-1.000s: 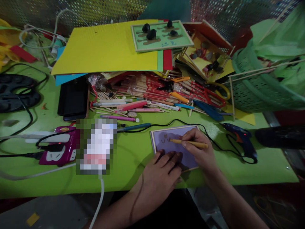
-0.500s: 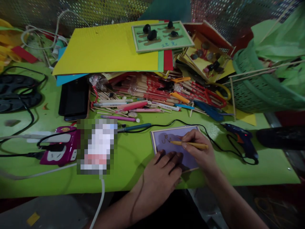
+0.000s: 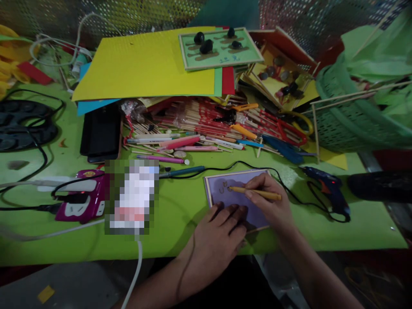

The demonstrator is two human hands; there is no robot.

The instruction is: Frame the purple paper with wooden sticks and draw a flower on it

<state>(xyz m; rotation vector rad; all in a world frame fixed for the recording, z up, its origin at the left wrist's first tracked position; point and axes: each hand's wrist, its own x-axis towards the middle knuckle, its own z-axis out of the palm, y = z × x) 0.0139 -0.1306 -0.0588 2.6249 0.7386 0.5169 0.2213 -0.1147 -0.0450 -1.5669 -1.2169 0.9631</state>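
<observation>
A purple card (image 3: 215, 180) edged with thin wooden sticks lies on the green table in front of me. My right hand (image 3: 270, 199) pinches a yellow-brown marker pen (image 3: 265, 194), its tip on the card beside small brown curved marks (image 3: 223, 187). My left hand (image 3: 222, 227) lies flat over the card's lower left part, fingers stretched and slightly apart, pressing on it. Beyond the card runs a black cord, and a glue gun (image 3: 328, 189) with a red light rests to the right of my right hand.
On the left are a magenta power strip (image 3: 82, 206) and a blurred-out phone (image 3: 135, 193) with a white cable. Pens, scissors (image 3: 292, 133) and wooden sticks crowd the back below yellow paper (image 3: 144, 64) and a framed green card (image 3: 212, 62). A green basket (image 3: 341, 120) stands back right.
The pen tip has shifted slightly up and left, and the brown curve under it has grown a little. My left hand stays in place on the card.
</observation>
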